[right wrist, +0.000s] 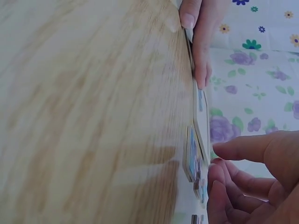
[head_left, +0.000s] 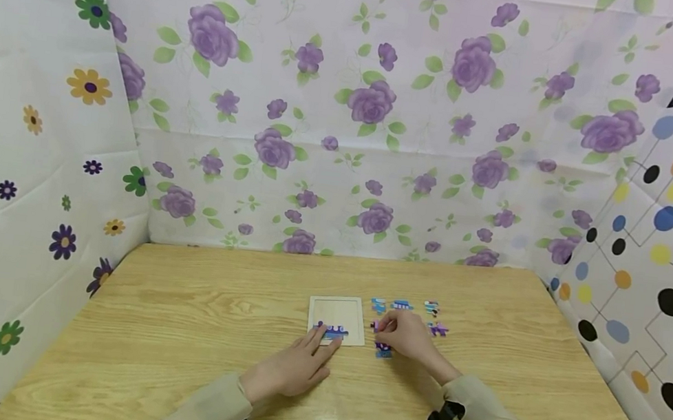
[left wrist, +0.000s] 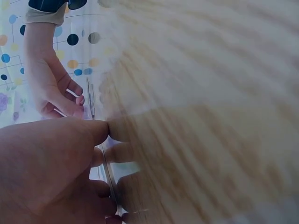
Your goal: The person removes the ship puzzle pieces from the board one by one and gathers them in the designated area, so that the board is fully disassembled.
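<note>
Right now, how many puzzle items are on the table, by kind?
Puzzle tray: 1
Row of joined pieces in the tray: 1, under the left hand
Loose pieces beside the tray: about 6, one at the right hand
Total: about 8

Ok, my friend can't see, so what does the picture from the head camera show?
A person's left hand rests its fingers on a white puzzle tray holding a row of joined pieces, while the right hand touches a loose puzzle piece beside it. More loose pieces lie on the wooden table, with flowered cloth walls around.
</note>
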{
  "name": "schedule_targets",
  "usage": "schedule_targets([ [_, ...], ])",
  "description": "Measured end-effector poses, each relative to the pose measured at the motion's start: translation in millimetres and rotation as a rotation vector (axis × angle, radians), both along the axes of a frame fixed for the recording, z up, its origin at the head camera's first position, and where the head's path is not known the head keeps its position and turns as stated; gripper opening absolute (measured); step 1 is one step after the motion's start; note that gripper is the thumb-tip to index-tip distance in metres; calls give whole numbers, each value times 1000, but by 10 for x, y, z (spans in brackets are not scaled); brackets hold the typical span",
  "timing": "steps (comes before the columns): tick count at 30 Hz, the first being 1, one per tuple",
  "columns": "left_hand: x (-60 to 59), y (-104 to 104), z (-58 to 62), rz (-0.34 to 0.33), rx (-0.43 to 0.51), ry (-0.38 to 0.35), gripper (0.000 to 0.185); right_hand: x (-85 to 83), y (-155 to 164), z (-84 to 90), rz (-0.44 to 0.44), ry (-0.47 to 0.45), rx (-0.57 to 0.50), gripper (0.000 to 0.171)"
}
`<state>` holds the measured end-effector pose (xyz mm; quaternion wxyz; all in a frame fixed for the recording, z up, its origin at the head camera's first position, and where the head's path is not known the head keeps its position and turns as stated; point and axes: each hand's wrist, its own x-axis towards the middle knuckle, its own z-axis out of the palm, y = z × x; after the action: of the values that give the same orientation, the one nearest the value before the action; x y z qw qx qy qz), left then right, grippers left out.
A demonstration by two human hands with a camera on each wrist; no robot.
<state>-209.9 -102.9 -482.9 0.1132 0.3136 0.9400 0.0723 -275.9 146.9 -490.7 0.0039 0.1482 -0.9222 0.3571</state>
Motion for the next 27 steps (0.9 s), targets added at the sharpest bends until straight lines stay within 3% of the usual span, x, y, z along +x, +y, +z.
schedule_targets([
  [14,-21,-3,-55,36,17,-14,56,-73,-67,-21,46,2,5,4],
  [27,-47,-7,-32,5,-20,70,52,-113,-236,5,104,-91,-23,6],
])
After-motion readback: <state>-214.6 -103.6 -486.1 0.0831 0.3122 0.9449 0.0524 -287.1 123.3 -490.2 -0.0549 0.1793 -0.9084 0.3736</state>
